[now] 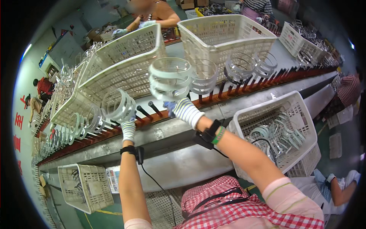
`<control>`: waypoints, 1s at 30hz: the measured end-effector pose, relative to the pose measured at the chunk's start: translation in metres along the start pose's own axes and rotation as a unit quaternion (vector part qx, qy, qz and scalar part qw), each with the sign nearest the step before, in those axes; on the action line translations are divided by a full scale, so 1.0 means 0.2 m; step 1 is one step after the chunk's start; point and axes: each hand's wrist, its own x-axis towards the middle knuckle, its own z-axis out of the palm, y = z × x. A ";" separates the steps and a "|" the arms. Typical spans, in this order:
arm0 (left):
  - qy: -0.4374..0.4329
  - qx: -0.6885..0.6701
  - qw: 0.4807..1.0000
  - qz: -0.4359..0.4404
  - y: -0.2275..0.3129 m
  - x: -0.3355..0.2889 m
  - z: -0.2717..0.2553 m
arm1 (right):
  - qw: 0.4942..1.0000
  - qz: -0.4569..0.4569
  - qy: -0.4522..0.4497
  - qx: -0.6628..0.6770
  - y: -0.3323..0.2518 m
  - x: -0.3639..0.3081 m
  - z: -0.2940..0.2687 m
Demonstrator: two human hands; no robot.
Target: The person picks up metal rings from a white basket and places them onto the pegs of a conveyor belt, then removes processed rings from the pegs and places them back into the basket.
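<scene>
The left hand [129, 124] and the right hand [185, 110], both in white-and-blue striped gloves, reach to a long red-brown rail [225, 95] lined with dark, upright-leaning pegs [155, 109]. The right hand, its bluish fingertips bent, meets the lower edge of a stack of round, pale green-white bands [167, 75] standing above the rail; whether it pinches them cannot be told. The left hand is at the bottom of a tilted cluster of clear and whitish round bands [122, 103], its fingers partly hidden, so its grip cannot be told either. Between the hands, two pegs stick out bare.

More clear round bands [204, 82] stand just right of the stack. The rail runs along a grey metal surface [158, 133]. Behind it stand two large white perforated plastic baskets [192, 42]. At the lower right, a white plastic crate [309, 126] holds loose pale green and clear curved bands [278, 129]. Across the surface, a person in an orange-brown top [166, 13] works with gloved hands.
</scene>
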 end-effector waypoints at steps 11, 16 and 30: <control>0.015 -0.696 0.712 -0.095 -0.48 -1.06 0.18 | 0.991 0.119 0.050 -0.020 -0.44 0.37 0.86; 0.254 -0.301 0.868 -0.304 -1.78 -1.70 0.25 | 0.950 0.127 0.002 -0.285 -0.51 0.51 1.30; 0.034 -0.143 0.887 -0.439 -2.55 -2.65 0.42 | 0.941 0.153 -0.094 0.286 -1.71 -0.15 1.68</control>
